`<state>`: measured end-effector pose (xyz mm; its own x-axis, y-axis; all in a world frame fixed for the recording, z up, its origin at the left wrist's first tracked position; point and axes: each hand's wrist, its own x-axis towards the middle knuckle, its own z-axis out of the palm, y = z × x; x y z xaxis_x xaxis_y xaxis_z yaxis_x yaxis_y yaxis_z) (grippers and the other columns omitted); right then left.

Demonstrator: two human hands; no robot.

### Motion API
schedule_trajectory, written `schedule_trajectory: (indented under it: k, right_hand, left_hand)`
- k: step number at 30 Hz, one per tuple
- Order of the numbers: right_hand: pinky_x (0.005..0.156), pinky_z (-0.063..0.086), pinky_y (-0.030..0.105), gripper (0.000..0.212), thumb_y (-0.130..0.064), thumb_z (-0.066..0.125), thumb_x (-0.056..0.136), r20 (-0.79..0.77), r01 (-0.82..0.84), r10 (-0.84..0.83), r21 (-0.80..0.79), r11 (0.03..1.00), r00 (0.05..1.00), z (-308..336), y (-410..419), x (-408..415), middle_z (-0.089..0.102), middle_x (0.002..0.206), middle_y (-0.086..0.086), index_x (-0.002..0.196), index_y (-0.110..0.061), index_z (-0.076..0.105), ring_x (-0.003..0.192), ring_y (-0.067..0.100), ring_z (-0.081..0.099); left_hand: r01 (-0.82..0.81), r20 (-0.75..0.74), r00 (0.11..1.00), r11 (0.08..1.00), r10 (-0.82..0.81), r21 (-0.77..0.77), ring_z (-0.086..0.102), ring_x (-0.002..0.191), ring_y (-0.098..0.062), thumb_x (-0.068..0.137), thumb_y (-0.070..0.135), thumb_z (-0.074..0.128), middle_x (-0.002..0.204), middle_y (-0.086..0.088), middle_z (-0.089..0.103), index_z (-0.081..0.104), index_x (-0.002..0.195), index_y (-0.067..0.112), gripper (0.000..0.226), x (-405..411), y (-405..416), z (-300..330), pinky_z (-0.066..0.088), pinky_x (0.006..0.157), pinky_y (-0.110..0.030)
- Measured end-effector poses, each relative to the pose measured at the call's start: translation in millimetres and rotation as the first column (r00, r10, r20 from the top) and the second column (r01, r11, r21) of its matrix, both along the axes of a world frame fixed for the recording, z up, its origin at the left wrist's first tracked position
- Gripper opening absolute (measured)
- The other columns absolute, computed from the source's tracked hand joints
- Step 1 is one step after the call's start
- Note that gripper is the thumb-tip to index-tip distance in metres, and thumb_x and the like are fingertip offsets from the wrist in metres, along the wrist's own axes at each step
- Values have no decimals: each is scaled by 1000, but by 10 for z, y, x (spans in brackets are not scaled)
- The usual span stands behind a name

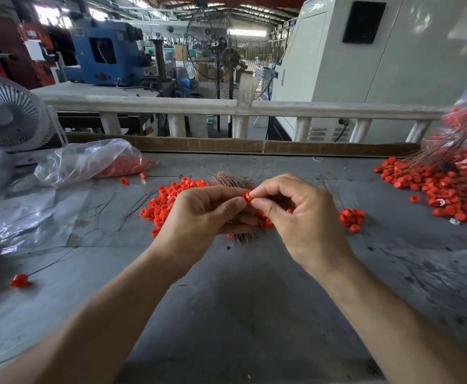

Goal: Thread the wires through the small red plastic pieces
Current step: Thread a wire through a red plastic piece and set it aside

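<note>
A small red plastic piece is pinched between the thumb and forefinger of my right hand, a little above the grey table. My left hand meets it from the left, fingers curled and fingertips touching the piece; any wire in that hand is too thin to see. Behind and under both hands lies a pile of loose red pieces and a bundle of coppery wires. A small cluster of threaded red pieces with wires lies just right of my right hand.
A clear bag of red pieces lies at the left by a small white fan. A large heap of threaded pieces spills from a bag at the right. One threaded piece lies near the left front. A cardboard strip edges the table's back.
</note>
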<state>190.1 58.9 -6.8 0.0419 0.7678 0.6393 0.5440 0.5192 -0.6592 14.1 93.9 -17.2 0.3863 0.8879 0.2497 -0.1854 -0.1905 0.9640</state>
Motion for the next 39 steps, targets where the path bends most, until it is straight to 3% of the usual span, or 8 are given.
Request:
schedule_trajectory:
  k: [11, 22, 29, 32, 34, 36, 39]
  right_hand:
    - [81, 53, 21, 9, -1, 81, 82, 37, -1, 1, 5, 1000, 999, 32, -33, -6, 73, 90, -2, 87, -9, 80, 88, 10, 68]
    - [82, 53, 20, 9, -1, 80, 83, 45, -12, 11, 22, 1000, 999, 21, -33, -10, 73, 91, -3, 87, -9, 80, 90, 10, 68]
    - [79, 50, 16, 10, -5, 81, 84, 64, -10, 9, 15, 1000, 998, 10, -30, 2, 70, 93, -3, 91, -12, 81, 89, 8, 66]
    - [76, 48, 14, 13, -12, 82, 84, 174, 14, -26, 69, 998, 984, -7, -30, -14, 68, 95, -4, 97, -14, 80, 87, 7, 64]
    - [79, 51, 22, 17, -15, 83, 84, 269, 57, -83, 103, 993, 960, -27, -21, -36, 66, 98, -4, 100, -15, 78, 92, 11, 63]
    - [81, 51, 30, 16, -16, 81, 84, 341, 135, -182, 155, 979, 922, -50, -18, -87, 65, 98, -5, 98, -16, 75, 96, 16, 61]
    - [78, 46, 25, 11, -16, 79, 83, 392, 219, -298, 235, 947, 870, -72, -26, -166, 65, 94, -4, 92, -16, 71, 94, 18, 60]
  left_hand:
    - [-78, -65, 994, 988, 87, 135, 77, 86, -27, 96, 2, 63, 89, -12, 78, 75, 108, 11, 19, 32, 6, -33, 63, 78, -33]
    - [-55, -66, 996, 992, 63, 114, 77, 87, -26, 98, 2, 61, 90, -12, 78, 74, 108, 10, 19, 12, 1, -24, 63, 77, -31]
    - [-20, -19, 1000, 1000, 20, 0, 76, 88, -26, 90, 15, 65, 94, -15, 78, 75, 106, 7, 20, 11, 5, -37, 63, 78, -33]
    - [14, 22, 1000, 995, -12, -95, 76, 88, -26, 84, 22, 67, 94, -18, 77, 75, 105, 5, 28, 7, 18, -43, 62, 77, -30]
    - [29, 42, 999, 989, -23, -143, 75, 88, -26, 85, 22, 66, 94, -20, 75, 75, 105, 3, 29, -3, 21, -46, 62, 77, -31]
    - [30, 38, 999, 984, -24, -173, 73, 91, -30, 87, 22, 66, 98, -23, 74, 74, 109, 1, 31, -2, 18, -53, 62, 83, -36]
    - [13, 33, 999, 976, -5, -218, 69, 102, -40, 87, 21, 66, 111, -31, 70, 72, 114, -3, 36, 10, -3, -43, 57, 97, -49]
